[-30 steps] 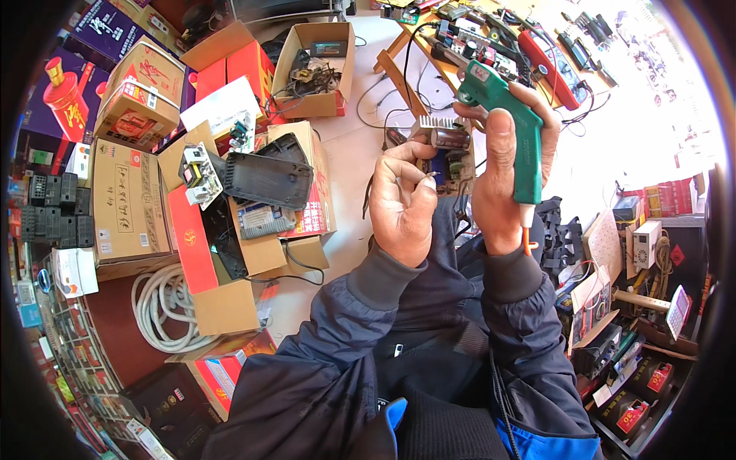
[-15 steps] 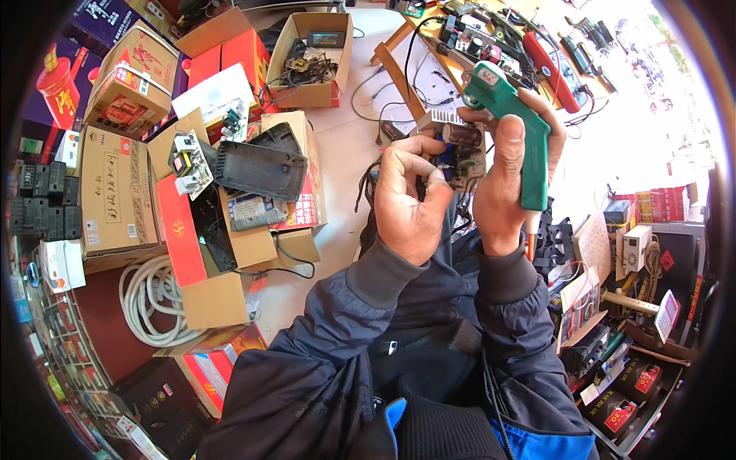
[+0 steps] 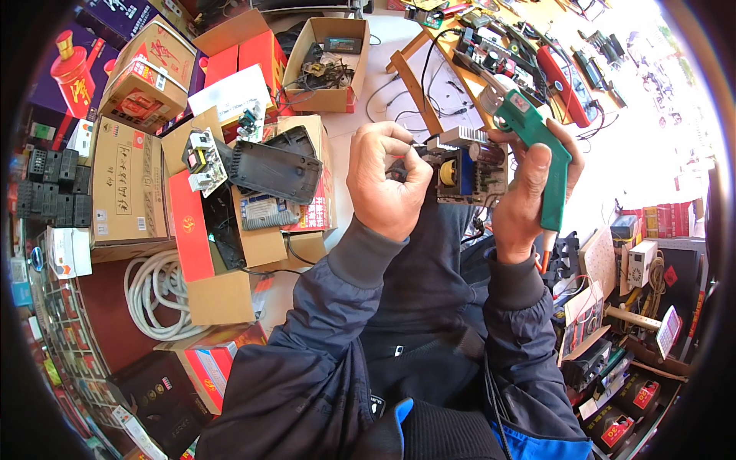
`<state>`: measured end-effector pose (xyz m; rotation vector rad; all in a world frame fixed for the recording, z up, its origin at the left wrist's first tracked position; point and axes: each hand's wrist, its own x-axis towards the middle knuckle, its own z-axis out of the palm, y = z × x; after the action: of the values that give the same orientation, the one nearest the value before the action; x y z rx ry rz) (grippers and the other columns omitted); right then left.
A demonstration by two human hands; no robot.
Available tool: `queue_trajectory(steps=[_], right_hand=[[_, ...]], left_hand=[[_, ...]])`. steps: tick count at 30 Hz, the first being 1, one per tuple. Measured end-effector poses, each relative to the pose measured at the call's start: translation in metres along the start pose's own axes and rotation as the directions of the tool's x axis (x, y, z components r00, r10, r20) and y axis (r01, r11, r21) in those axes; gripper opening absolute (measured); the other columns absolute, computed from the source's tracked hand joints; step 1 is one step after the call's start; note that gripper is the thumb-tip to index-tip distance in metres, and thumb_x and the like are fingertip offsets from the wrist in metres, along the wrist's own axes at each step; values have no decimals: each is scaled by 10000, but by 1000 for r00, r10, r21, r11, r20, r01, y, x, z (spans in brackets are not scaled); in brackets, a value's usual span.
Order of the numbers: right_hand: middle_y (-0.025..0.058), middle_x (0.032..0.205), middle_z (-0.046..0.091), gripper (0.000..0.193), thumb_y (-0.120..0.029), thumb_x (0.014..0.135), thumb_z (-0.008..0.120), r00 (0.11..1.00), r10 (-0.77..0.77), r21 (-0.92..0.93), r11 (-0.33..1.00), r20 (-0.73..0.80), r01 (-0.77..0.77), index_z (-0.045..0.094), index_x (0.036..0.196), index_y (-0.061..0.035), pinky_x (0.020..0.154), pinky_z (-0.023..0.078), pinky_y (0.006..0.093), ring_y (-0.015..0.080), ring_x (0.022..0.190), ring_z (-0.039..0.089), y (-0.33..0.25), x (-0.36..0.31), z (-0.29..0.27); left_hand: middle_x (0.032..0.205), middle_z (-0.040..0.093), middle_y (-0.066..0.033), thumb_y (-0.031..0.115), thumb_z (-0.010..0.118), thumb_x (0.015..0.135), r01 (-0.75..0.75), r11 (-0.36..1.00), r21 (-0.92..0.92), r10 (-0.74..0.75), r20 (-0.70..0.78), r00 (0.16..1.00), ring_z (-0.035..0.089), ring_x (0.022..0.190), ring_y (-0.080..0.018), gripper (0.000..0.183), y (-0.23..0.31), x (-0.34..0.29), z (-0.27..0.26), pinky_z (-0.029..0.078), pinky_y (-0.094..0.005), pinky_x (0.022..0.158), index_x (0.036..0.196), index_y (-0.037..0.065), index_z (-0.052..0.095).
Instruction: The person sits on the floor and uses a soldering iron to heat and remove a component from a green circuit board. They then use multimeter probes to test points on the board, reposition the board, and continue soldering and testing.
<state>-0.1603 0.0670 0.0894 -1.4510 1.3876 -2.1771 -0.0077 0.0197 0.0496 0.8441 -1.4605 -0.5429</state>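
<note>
My right hand is wrapped round a green pistol-shaped soldering gun, its metal front pointing up and left. The same hand's fingers also steady the right edge of a circuit board. On that board stand a silver finned heat sink, a brown cylindrical capacitor and a transformer with yellow tape. Just left of the board, my left hand is closed, thumb against curled fingers. Whatever it pinches is too dark and small to make out.
On the left, an open carton holds a black plastic housing and a loose circuit board. Another carton behind contains wires. A coiled white hose lies lower left. A wooden bench with electronic parts is ahead.
My left hand has drawn left, away from the board, uncovering its transformer. My right hand, the soldering gun and the board have shifted slightly right, and the gun leans more to the left.
</note>
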Motion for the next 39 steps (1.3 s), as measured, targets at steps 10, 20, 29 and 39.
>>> queue_trajectory(steps=[10, 20, 29, 39], right_hand=[[213, 1145, 749, 509, -396, 1119, 659, 999, 9, 14, 1000, -50, -8, 480, 1438, -41, 927, 588, 433, 272, 980, 750, 1, -1, -6], [205, 1122, 757, 600, -471, 1095, 683, 990, 82, 16, 997, -119, -80, 484, 1432, -18, 1007, 542, 429, 267, 1020, 742, -2, -7, -10], [205, 1109, 757, 606, -470, 1087, 692, 978, 115, 17, 993, -173, -114, 478, 1430, -19, 977, 554, 421, 279, 1008, 746, -1, -10, -14], [211, 1120, 734, 605, -496, 1099, 660, 974, 155, 26, 988, -162, -153, 458, 1438, -38, 899, 577, 392, 269, 974, 743, -2, -10, -17]], left_hand=[[1013, 656, -109, -105, 709, 806, -77, 993, 85, 78, -14, 997, 649, 944, -263, 236, -31, 28, -5, 536, -382, 899, 937, 41, 577], [923, 635, -74, -20, 758, 860, 0, 996, 93, -2, 18, 1000, 621, 850, -195, 153, -89, 77, 26, 518, -337, 798, 870, 26, 612], [855, 695, -72, 92, 791, 845, 211, 976, 43, -215, 113, 970, 657, 748, -169, 117, -141, 140, 111, 560, -343, 736, 873, 8, 713], [871, 792, -166, 246, 750, 888, 208, 951, 228, -259, 222, 940, 766, 870, -388, 168, -137, 188, 157, 596, -476, 799, 903, 83, 784]])
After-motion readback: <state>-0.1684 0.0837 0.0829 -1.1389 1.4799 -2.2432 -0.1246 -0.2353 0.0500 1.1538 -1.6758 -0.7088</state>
